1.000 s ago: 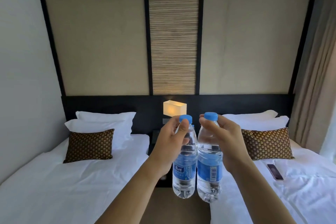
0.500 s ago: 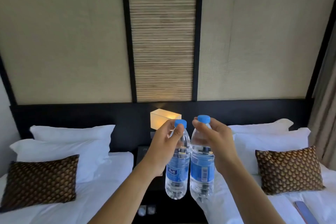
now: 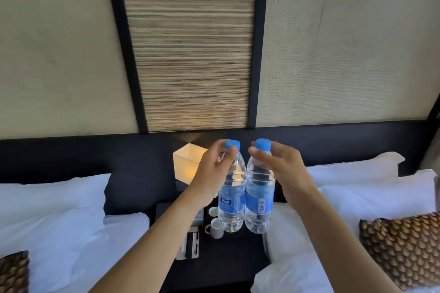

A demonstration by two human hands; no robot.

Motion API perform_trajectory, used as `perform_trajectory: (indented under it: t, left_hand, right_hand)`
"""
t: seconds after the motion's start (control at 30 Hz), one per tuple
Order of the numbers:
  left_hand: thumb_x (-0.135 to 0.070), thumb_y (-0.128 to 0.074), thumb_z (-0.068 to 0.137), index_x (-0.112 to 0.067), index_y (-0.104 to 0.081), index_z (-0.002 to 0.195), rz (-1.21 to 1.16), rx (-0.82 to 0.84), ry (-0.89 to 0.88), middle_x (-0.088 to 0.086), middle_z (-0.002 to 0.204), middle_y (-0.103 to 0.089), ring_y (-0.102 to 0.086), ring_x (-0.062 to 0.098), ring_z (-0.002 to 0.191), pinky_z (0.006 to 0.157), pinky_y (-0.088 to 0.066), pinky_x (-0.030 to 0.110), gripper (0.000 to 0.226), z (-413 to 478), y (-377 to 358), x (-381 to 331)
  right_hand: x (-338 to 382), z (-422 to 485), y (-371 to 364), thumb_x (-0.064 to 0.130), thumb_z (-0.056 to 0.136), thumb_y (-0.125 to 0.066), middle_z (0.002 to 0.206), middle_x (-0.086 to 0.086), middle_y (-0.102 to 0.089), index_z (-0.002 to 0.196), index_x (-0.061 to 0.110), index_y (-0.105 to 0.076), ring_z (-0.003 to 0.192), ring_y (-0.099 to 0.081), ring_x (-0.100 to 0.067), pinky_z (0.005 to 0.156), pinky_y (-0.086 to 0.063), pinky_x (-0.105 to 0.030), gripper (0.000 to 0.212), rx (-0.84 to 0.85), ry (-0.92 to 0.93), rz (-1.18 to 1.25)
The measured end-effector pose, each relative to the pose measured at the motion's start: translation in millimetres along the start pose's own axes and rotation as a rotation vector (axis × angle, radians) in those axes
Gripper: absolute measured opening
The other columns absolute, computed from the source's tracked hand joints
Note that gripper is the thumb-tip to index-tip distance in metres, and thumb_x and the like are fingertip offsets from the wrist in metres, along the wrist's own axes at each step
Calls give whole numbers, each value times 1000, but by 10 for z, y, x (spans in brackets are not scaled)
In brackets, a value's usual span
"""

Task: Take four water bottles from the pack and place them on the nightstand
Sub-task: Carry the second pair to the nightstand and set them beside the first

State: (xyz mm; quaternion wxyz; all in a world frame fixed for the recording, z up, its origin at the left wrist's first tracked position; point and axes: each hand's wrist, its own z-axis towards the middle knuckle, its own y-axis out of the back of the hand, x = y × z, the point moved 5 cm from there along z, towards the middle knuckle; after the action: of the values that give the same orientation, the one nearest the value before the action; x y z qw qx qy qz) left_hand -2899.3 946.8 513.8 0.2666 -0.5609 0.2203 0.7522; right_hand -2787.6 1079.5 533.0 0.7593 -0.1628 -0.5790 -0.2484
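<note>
Bottles hang side by side at centre frame, one in each hand, above the dark nightstand (image 3: 228, 254) that sits low in the middle between two beds. The left hand (image 3: 214, 173) has its grip clamped on the neck and shoulder of the left bottle (image 3: 232, 204), thumb pressed just under the blue cap; the right hand (image 3: 277, 169) is clamped likewise on the right bottle (image 3: 258, 202). Both bottles are upright and their sides touch or nearly touch.

They look full, so each should have real weight for its size, and the clear thin plastic would likely give if squeezed at the belly. The neck, just below the cap, is probably the stiffest place to hold, and that is where the fingers sit now. The smooth label band may be slippery.

Two small white cups (image 3: 215, 227) and a card or remote (image 3: 190, 245) occupy the nightstand's left part; the free dark surface at lower centre looks the safer spot to set down. A lit lamp (image 3: 188, 162) stands behind.
</note>
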Motion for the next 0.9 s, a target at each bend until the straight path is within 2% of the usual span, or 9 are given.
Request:
perform_trajectory:
  t: [0.17,0.27,0.33,0.4,0.5,0.6,0.67,0.8,0.9]
  left_hand:
    - [-66,-60,82,-33,-65,109,-6,-44,18,-9,107,-70,-71,39,110,79,-56,20,43,1045,40,705]
    - [-84,-59,72,-37,-66,110,13,-82,50,-20,100,-72,-73,36,106,94,-58,38,61,1619,23,1265]
    - [-82,-56,76,-33,-64,114,33,-61,60,-25,98,-71,-73,34,107,103,-54,48,62,1919,-21,1637]
    - [-78,-50,83,-33,-61,115,60,-10,94,-26,99,-70,-72,25,109,105,-52,46,57,2122,-87,2072]
    - [-63,-42,98,-33,-56,118,139,91,102,-10,103,-69,-69,12,104,104,-51,40,39,2272,-238,2829]
    - [-49,-38,104,-28,-53,121,216,151,48,-10,95,-64,-61,0,90,94,-49,28,32,2284,-410,3654]
    - [-53,-38,103,-28,-54,120,228,165,11,-12,90,-62,-59,-2,86,91,-48,26,34,2280,-471,4290]
    - [-68,-39,94,-42,-55,111,217,205,-51,-16,88,-65,-63,4,87,96,-55,41,35,2349,-439,5563]
    - [-71,-42,92,-44,-58,108,190,145,-97,-3,96,-70,-67,11,91,92,-56,35,35,2442,-349,6292]
  right_hand:
    - [-719,1137,90,31,84,-81,82,-5,-71,96,5,-76,79,-67,-15,82,-54,-36,29,53,-70,-49]
    - [-1180,1681,154,28,87,-79,83,-5,-74,97,7,-77,77,-70,-16,85,-57,-40,24,60,-95,-89]
    - [-1528,1965,205,30,88,-77,93,-10,-78,98,10,-77,85,-73,-26,89,-58,-42,22,51,-115,-138]
    - [-1945,2177,267,31,89,-75,101,-12,-77,98,15,-78,92,-74,-24,86,-59,-36,19,40,-150,-172]
    - [-2712,2352,379,30,89,-75,97,-14,-77,96,16,-79,82,-69,-14,83,-56,-32,16,27,-175,-159]
    - [-3573,2384,471,30,88,-76,100,-21,-73,96,15,-79,85,-68,-15,89,-58,-45,17,14,-160,-126]
    - [-4207,2388,488,30,89,-75,99,-24,-71,95,11,-78,83,-69,-17,90,-58,-48,20,14,-146,-151]
    - [-5480,2438,442,26,91,-73,94,-19,-74,95,10,-77,79,-72,-20,78,-60,-32,17,-24,-101,-167]
    - [-6306,2519,369,20,90,-74,85,-8,-77,95,9,-77,77,-70,-7,69,-56,-20,12,-62,-43,-129]
